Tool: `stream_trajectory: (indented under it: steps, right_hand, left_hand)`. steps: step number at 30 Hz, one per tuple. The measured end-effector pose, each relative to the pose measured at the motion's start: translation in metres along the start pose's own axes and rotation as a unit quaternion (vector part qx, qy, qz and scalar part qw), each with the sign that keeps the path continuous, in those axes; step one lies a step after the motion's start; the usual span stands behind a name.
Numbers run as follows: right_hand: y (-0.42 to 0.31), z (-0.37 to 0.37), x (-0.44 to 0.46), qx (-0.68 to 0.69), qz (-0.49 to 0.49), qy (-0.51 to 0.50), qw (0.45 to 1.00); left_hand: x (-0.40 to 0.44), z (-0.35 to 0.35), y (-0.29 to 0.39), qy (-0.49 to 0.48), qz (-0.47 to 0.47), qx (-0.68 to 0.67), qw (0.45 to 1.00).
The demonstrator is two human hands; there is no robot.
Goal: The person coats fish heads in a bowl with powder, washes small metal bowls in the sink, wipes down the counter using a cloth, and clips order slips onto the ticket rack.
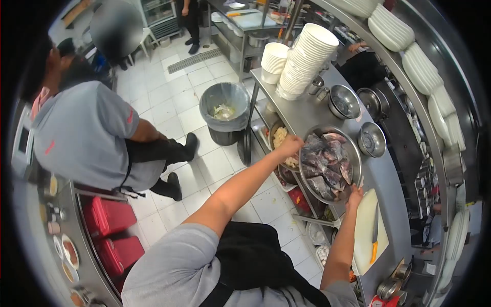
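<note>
A large steel bowl [360,162] full of raw fish pieces [327,159] is held between my two hands at the edge of the steel counter. My left hand [290,146] is closed on the rim at its left side. At the near right side of the rim, my right hand [354,197] grips with fingers partly hidden. Just right of that hand lies a white cutting board [365,240], with an orange-handled knife [375,245] on it. Below my left hand, a shelf carries a container of pale yellowish food [280,137].
Stacked white tubs [309,59] and small steel bowls [372,139] stand on the counter [394,204]. A lined trash bin [223,110] is on the tiled floor to the left. A co-worker in a grey shirt [87,133] stands near red bins [110,217]. Plates fill the overhead shelf [434,107].
</note>
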State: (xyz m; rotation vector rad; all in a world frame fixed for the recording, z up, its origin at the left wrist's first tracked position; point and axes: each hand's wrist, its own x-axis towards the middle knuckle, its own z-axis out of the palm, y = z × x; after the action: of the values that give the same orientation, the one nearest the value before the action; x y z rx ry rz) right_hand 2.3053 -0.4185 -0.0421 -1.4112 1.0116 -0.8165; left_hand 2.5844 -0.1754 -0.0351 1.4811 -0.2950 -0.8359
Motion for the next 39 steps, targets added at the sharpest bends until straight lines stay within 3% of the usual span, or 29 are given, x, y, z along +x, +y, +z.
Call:
stream_trajectory:
  steps: [1,6,10,16,22,24,25,26,28,32,36,38,39]
  right_hand:
    - [0.000,-0.002,0.005,-0.054,0.003,0.016,0.998]
    - [0.017,0.001,-0.008,-0.063,-0.006,0.099,0.993]
    - [0.016,0.014,-0.025,-0.008,-0.009,0.200,0.980]
    - [0.012,0.022,-0.041,0.071,0.020,0.239,0.968]
    - [-0.011,0.034,-0.065,-0.033,0.058,0.317,0.946]
    - [-0.032,0.059,-0.093,0.196,0.106,0.303,0.927]
    - [-0.031,0.067,-0.105,0.202,0.113,0.330,0.915]
    - [-0.028,0.067,-0.126,0.210,0.121,0.356,0.903]
    - [-0.008,0.042,-0.184,0.198,0.210,0.255,0.923]
    - [0.009,0.080,-0.258,0.139,0.429,0.311,0.837]
    - [0.009,0.117,-0.304,0.038,0.506,0.220,0.833]
    - [0.009,0.120,-0.318,0.043,0.477,0.087,0.874]
    - [0.007,0.127,-0.319,0.030,0.470,0.083,0.878]
  left_hand:
    - [0.013,-0.011,-0.003,-0.104,-0.047,-0.138,0.984]
    - [0.073,-0.105,-0.072,0.034,-0.191,-0.213,0.958]
    - [0.110,-0.159,-0.085,0.071,-0.202,-0.148,0.966]
    - [0.180,-0.189,-0.083,0.060,-0.174,-0.152,0.971]
    - [0.289,-0.185,-0.113,0.093,-0.104,-0.239,0.961]
    - [0.321,-0.181,-0.127,0.098,-0.020,-0.139,0.985]
    - [0.358,-0.180,-0.169,0.110,0.062,-0.248,0.960]
    - [0.367,-0.178,-0.170,0.109,0.069,-0.215,0.968]
    - [0.374,-0.177,-0.169,0.111,0.070,-0.169,0.977]
    - [0.380,-0.175,-0.165,0.107,0.077,-0.129,0.983]
    - [0.388,-0.174,-0.167,0.100,0.088,-0.126,0.983]
    - [0.390,-0.176,-0.171,0.097,0.091,-0.133,0.982]
    - [0.390,-0.177,-0.172,0.097,0.095,-0.131,0.982]
